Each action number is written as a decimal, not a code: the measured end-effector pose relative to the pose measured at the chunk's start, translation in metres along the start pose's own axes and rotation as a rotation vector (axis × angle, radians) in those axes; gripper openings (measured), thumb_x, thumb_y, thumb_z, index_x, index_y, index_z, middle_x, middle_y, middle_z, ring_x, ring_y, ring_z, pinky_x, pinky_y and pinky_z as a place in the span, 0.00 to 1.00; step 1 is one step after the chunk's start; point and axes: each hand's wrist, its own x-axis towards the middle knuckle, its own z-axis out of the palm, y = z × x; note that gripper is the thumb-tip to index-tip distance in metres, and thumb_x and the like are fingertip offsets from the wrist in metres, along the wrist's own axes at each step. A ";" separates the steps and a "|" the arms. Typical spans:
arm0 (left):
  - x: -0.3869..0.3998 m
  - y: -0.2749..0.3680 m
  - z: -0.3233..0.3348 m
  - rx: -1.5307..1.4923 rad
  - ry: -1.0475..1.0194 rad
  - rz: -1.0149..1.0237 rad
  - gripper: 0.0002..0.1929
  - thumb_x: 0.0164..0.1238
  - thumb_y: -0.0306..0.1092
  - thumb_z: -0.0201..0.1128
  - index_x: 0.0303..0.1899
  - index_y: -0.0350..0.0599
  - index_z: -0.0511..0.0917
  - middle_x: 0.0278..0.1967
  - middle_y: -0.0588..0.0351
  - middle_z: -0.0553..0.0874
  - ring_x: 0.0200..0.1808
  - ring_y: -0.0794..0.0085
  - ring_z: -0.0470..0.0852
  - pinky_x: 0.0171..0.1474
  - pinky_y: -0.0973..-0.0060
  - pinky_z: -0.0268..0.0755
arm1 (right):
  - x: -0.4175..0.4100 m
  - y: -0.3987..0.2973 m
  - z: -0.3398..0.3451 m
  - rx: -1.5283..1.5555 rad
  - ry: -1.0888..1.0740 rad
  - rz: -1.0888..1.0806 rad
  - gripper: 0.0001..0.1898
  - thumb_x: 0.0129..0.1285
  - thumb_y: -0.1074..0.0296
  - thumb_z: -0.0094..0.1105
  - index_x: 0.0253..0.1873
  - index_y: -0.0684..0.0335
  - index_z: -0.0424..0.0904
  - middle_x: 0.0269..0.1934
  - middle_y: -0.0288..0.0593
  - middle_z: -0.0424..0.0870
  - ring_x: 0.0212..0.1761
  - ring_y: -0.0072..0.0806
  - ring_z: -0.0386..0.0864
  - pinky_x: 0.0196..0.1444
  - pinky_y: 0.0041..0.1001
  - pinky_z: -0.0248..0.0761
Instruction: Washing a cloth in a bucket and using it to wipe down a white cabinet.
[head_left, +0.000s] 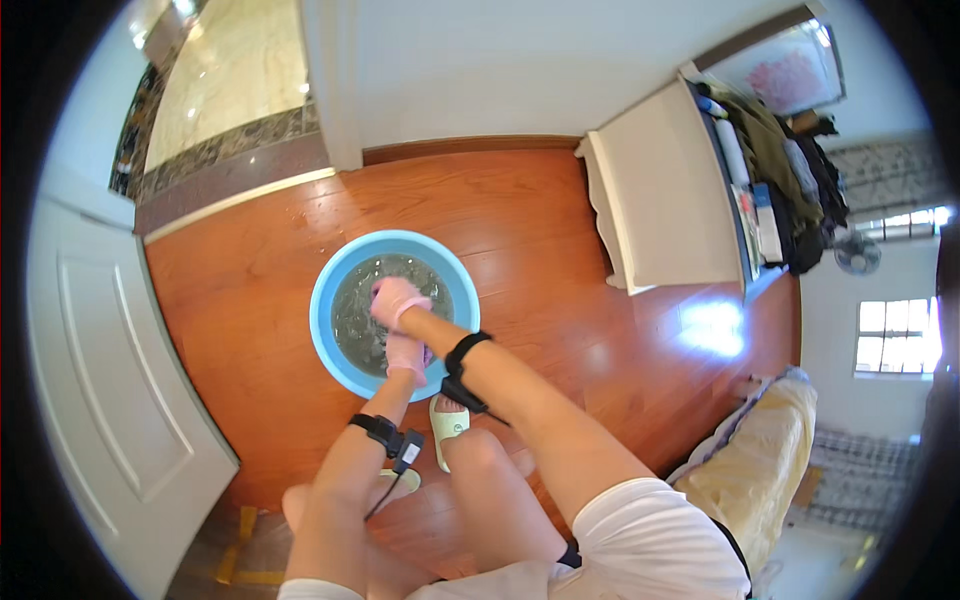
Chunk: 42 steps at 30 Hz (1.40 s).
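Observation:
A round light-blue plastic basin (321, 315) stands on the wooden floor, holding murky grey water (358, 315) with bubbles on it. Both my hands wear pink gloves and are over or in the basin. My right hand (397, 301) is near the basin's middle, its fingers curled. Just below it, close to the near rim, is my left hand (406, 356). Something dark purplish shows at the edge of each hand, too little to name. Whether either hand grips anything is hidden by the gloves and water. Black straps with small devices circle both my forearms.
A white panelled door (120, 375) is at the left, beside a doorway with a stone sill (240, 176). A pale cabinet (667, 195) holding clothes and bottles stands at the upper right. My feet in light slippers (450, 435) are close to the basin. A bed (765, 450) lies at the right.

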 end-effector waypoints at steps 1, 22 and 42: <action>0.017 -0.024 -0.019 -0.252 0.032 0.098 0.14 0.63 0.37 0.59 0.50 0.51 0.73 0.29 0.59 0.81 0.25 0.71 0.80 0.22 0.74 0.68 | -0.008 -0.018 0.007 -0.121 -0.049 0.011 0.08 0.53 0.68 0.53 0.32 0.61 0.81 0.34 0.52 0.83 0.37 0.38 0.83 0.39 0.33 0.75; -0.247 0.165 0.075 -0.407 -0.727 -0.246 0.28 0.59 0.53 0.60 0.52 0.41 0.64 0.33 0.61 0.74 0.18 0.80 0.68 0.16 0.85 0.60 | -0.135 -0.086 -0.186 1.907 -0.747 -0.025 0.15 0.66 0.50 0.49 0.50 0.51 0.69 0.53 0.43 0.75 0.55 0.34 0.74 0.50 0.38 0.73; -0.233 0.138 0.111 0.254 0.071 -0.118 0.08 0.56 0.35 0.61 0.32 0.46 0.71 0.22 0.58 0.75 0.12 0.77 0.68 0.12 0.79 0.53 | -0.148 -0.143 -0.216 0.224 -0.141 0.074 0.12 0.51 0.72 0.51 0.39 0.60 0.81 0.33 0.50 0.83 0.35 0.39 0.83 0.39 0.33 0.76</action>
